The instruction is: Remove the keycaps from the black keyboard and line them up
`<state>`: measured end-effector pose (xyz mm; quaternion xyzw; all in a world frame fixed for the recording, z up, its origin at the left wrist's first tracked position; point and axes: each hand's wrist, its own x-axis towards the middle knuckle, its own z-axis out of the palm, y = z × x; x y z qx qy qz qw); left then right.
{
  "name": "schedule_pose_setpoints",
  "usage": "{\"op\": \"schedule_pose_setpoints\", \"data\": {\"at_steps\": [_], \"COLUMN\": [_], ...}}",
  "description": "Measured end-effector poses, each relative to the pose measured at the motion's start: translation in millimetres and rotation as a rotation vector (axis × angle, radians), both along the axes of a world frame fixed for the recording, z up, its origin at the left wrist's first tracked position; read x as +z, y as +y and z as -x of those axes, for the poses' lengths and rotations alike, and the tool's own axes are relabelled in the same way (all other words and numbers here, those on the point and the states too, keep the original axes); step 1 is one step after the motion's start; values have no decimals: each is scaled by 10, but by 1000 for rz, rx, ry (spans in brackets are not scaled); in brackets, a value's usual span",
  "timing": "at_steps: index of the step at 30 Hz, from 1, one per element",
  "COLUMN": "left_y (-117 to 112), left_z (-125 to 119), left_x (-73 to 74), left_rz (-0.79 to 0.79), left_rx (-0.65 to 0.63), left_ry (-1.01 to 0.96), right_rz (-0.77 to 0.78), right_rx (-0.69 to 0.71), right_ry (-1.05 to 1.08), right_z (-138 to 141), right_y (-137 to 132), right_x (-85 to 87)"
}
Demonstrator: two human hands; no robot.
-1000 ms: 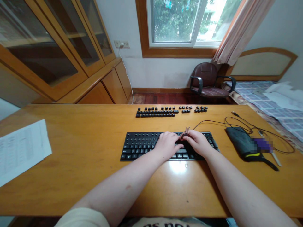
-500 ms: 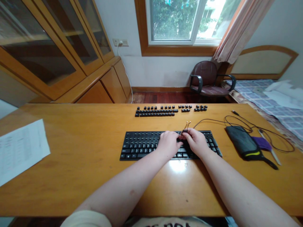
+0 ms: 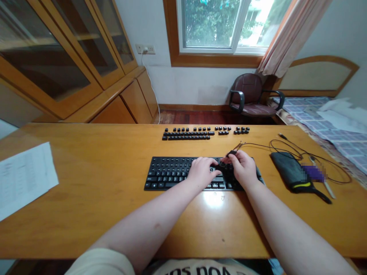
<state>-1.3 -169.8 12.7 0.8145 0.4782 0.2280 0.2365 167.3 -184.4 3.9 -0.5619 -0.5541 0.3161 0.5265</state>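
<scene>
A black keyboard (image 3: pixel 169 173) lies on the desk, with bare key stems in its upper rows and caps on the lower ones. My right hand (image 3: pixel 243 168), above its right part, pinches a keycap puller (image 3: pixel 231 153) with thin wire ends. One pair of wires points up and away; the other end leans towards my left fingers. My left hand (image 3: pixel 202 170) rests over the keyboard's middle, thumb and forefinger closed around a small black piece that looks like a keycap (image 3: pixel 219 167). Fingers partly hide it. Loose black keycaps (image 3: pixel 189 135) stand in rows behind the keyboard.
Printed paper (image 3: pixel 25 177) lies at the desk's left. On the right are a dark pouch (image 3: pixel 289 168) with a yellow stripe, a purple item (image 3: pixel 314 173) and a coiled cable (image 3: pixel 275 147). An armchair (image 3: pixel 250 95) stands beyond the desk (image 3: pixel 94 183).
My right hand has moved slightly right, apart from my left fingers, and the puller has tipped from upright to slanting right. My left hand stays nearly in place.
</scene>
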Motion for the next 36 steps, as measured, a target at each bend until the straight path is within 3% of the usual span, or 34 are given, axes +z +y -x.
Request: {"op": "schedule_pose_setpoints", "data": {"at_steps": [5, 15, 25, 30, 33, 36], "left_y": [1, 10, 9, 17, 23, 26], "left_z": [33, 60, 61, 68, 83, 101], "left_x": [36, -25, -26, -36, -31, -15], "left_rz": [-23, 72, 92, 63, 7, -18], "left_rx": [-55, -14, 21, -9, -14, 15], "left_ry": [-66, -287, -222, -242, -325, -389], "right_rz": [-5, 18, 3, -225, -243, -167], "right_rx": [24, 28, -19, -139, -69, 20], "right_ry": [173, 472, 549, 620, 595, 426], "right_z": [74, 195, 177, 80, 21, -18], "right_y": [-31, -45, -20, -5, 2, 5], "right_x": [33, 2, 11, 70, 79, 58]}}
